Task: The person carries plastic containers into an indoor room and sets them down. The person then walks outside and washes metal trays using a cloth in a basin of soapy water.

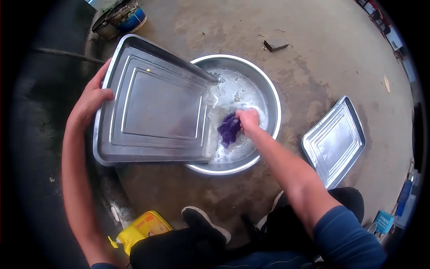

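Observation:
My left hand (pixel 93 99) grips the left rim of a large rectangular metal tray (pixel 165 98), thumb over the edge. The tray is tilted, its right end dipping into soapy water in a round metal basin (pixel 276 105). A small yellow speck sits on the tray near its upper side. In my right hand (pixel 249 120), fingers closed, is a wet purple cloth (pixel 230 130), held over the basin just right of the tray's lowered end. Foam and bubbles float on the water.
Another metal tray (pixel 336 142) lies on the concrete floor at right. A yellow pump jug (pixel 145 229) stands by my left leg. A paint-stained bucket (pixel 127 18) is at the upper left, beside a dark wall. A small dark angular piece (pixel 275 45) lies beyond the basin.

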Demonstrator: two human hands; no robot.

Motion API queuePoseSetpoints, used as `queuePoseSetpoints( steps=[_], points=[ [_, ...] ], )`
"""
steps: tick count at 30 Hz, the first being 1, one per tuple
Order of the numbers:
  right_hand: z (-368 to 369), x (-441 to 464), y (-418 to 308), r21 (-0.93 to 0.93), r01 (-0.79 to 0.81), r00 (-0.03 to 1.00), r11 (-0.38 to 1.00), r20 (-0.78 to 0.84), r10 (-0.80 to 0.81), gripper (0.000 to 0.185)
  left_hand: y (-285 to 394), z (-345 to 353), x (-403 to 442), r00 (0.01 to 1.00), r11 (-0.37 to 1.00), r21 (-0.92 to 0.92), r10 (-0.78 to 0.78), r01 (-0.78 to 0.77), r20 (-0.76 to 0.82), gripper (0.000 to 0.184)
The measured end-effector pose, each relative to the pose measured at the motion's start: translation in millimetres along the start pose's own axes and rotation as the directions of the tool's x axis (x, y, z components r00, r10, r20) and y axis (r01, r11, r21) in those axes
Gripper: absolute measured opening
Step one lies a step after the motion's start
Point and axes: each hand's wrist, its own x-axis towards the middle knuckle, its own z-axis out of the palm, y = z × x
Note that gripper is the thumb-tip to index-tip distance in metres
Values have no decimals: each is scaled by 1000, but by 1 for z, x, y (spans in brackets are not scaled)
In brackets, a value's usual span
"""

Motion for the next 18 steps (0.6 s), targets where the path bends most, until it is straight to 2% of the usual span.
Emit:
queuePoseSetpoints(
  steps=[1, 2, 4, 5, 7, 8, 9, 10, 11, 13, 15, 17, 18],
  points=[
    [-2, 1, -17, 324, -218, 976, 921, 72, 206, 14, 2, 5, 6, 1000, 1000, 22, 15, -15, -8, 88],
    [3, -3, -31, 497, -230, 972, 837, 75, 222, 14, 3, 10, 13, 1000, 1000, 17, 18, -18, 3, 84],
    [26, -11, -53, 542, -239, 960, 806, 255, 114, 14, -8, 18, 28, 999, 1000, -2, 31, -31, 16, 74],
    [41, -28, -68, 559, -182, 956, 809, 294, 11, 15, -5, 24, 30, 999, 1000, -13, -29, 29, -16, 70],
    [69, -59, -94, 559, -190, 874, 807, 471, -121, 14, -14, 32, 33, 997, 985, -164, -61, 52, -53, 67],
    [87, -80, -107, 537, -100, 837, 837, 500, -221, 16, -28, 30, 39, 996, 975, -218, -67, 52, -62, 63],
    [106, -99, -115, 537, 103, 766, 837, 494, -411, 16, -31, 29, 39, 996, 977, -210, -62, 49, -57, 63],
    [113, -122, -128, 497, 339, 691, 799, 444, -570, 23, -33, 30, 36, 994, 957, -276, -101, 85, -43, 61],
    [123, -145, -137, 477, 472, 642, 741, 390, -660, 27, -35, 33, 31, 990, 932, -342, -142, 124, -27, 59],
    [132, -182, -145, 396, 600, 621, 696, 319, -716, 22, -31, 42, 18, 987, 916, -375, -162, 142, -23, 56],
    [136, -183, -134, 277, 744, 564, 608, 227, -794, 19, -30, 46, 10, 980, 896, -413, -194, 163, -34, 57],
    [134, -160, -117, 183, 805, 562, 565, 72, -824, 18, -27, 52, 6, 983, 865, -479, -182, 148, -25, 56],
    [135, -145, -112, 99, 781, 615, 617, 50, -787, 19, -23, 53, 5, 983, 873, -464, -180, 148, -24, 56]
  ],
)
